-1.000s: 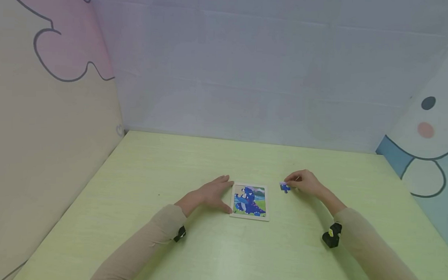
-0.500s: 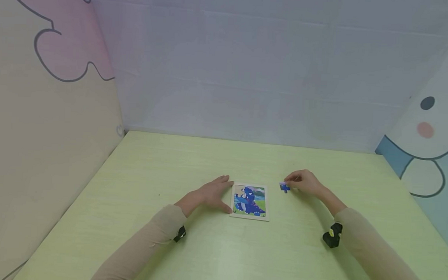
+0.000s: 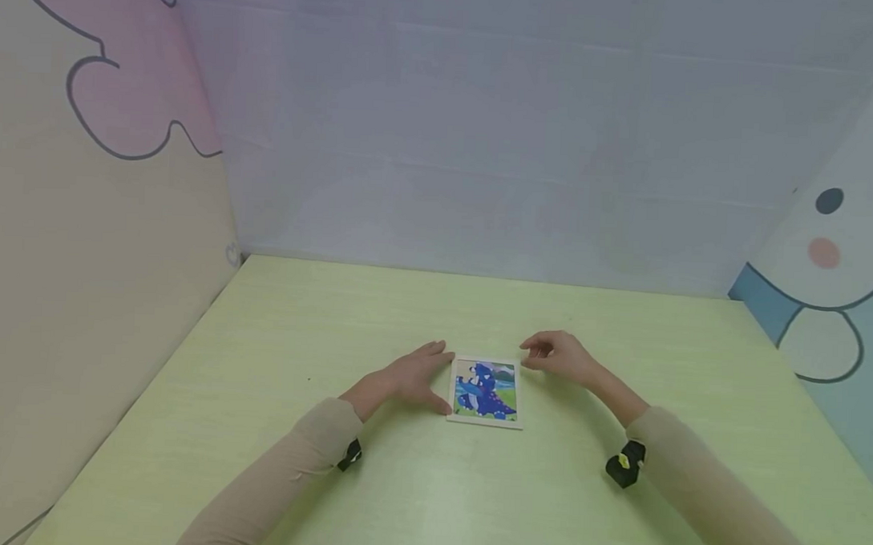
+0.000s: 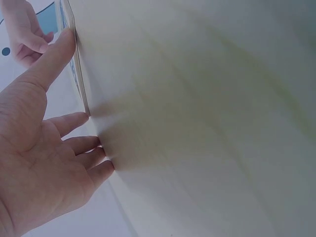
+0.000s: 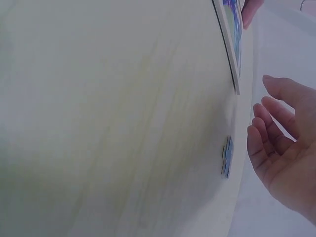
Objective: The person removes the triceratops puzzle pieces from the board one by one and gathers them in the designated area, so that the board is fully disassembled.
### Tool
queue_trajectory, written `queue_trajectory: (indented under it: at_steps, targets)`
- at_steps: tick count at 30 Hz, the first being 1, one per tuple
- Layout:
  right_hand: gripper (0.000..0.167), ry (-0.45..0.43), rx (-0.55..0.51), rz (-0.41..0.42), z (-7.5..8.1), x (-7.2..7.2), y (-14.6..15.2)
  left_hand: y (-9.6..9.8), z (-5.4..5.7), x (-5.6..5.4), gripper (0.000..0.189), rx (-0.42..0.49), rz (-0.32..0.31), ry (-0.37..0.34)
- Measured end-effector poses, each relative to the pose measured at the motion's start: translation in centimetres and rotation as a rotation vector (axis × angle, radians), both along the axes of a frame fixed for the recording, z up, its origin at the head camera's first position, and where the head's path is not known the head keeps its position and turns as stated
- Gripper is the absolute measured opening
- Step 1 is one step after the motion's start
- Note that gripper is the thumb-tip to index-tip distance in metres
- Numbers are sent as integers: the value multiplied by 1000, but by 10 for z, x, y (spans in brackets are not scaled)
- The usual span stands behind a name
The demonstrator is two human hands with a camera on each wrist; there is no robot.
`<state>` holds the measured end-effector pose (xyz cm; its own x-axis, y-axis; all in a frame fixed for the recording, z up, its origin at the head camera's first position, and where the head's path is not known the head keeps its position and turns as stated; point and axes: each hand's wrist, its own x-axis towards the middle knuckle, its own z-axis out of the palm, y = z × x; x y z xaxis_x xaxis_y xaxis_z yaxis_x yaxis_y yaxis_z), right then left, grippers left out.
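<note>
A small framed jigsaw puzzle (image 3: 486,393) with a blue dinosaur picture lies on the table. A bare tan patch shows at the picture's upper left. My left hand (image 3: 417,378) rests at the puzzle's left side, thumb and forefinger spread to its two left corners. In the left wrist view the fingertips (image 4: 101,143) touch the tabletop. My right hand (image 3: 559,357) hovers at the puzzle's upper right corner, thumb and fingers parted, holding nothing. Below it in the right wrist view lie blue puzzle pieces (image 5: 227,158), seen edge-on; the hand hides them in the head view.
The pale yellow-green table (image 3: 414,496) meets a plain back wall (image 3: 441,144). Side panels with cartoon prints stand left and right. A black wrist camera (image 3: 626,463) sits below the right sleeve, and another shows at the left sleeve.
The right hand pinched a blue puzzle piece to the right of the frame; it has let go and moved left to the puzzle's upper right corner. The left hand stays put.
</note>
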<state>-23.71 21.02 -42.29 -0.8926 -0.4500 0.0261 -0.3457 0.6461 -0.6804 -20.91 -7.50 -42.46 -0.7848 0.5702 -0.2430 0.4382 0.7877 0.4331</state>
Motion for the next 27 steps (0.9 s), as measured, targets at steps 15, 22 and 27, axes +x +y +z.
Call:
queue_trajectory:
  at_steps: [15,22,27]
  targets:
    - [24,-73,62,14,-11,6,-39,1,3,1,91,4,3,-14]
    - [22,-2,112,70,-10,8,-44,1,4,2,91,2,9,-24]
    - [21,7,155,62,-6,10,-48,2,4,1,91,-7,12,-23]
